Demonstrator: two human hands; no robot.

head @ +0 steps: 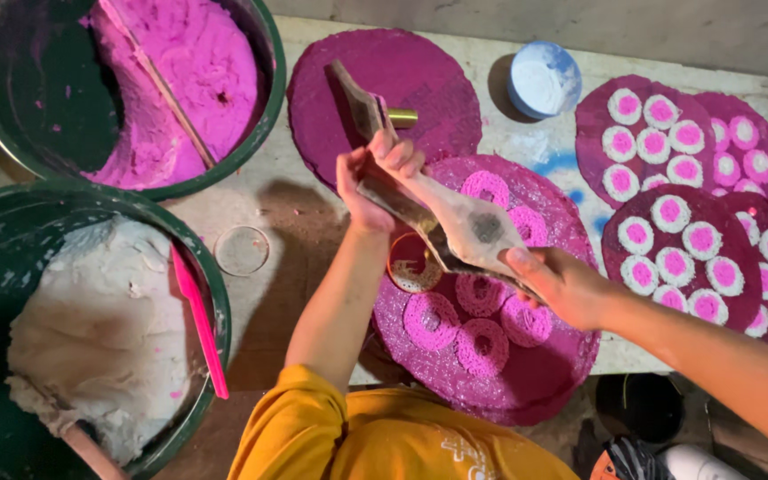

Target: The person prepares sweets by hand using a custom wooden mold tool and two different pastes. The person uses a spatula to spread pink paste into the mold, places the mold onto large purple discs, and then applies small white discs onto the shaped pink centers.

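We hold a wooden mould (455, 218) over the front round pink tray (540, 378), between pressings as we judge.

Our left hand (375, 178) is clamped on the mould's handle, and our right hand (557, 284) is closed on its wide end, over a tray that carries six pink rings (482, 347). We think the next move needs the mould kept level and aimed at a free spot beside the metal ring cutter (412, 264). The underside of the mould is hidden, so we cannot say whether it is filled. Trays with finished white-and-pink cakes (682, 240) lie on the bench (295, 204) at the right; the green tubs of pink powder (197, 62) and white dough (100, 329) are cut off by the frame.
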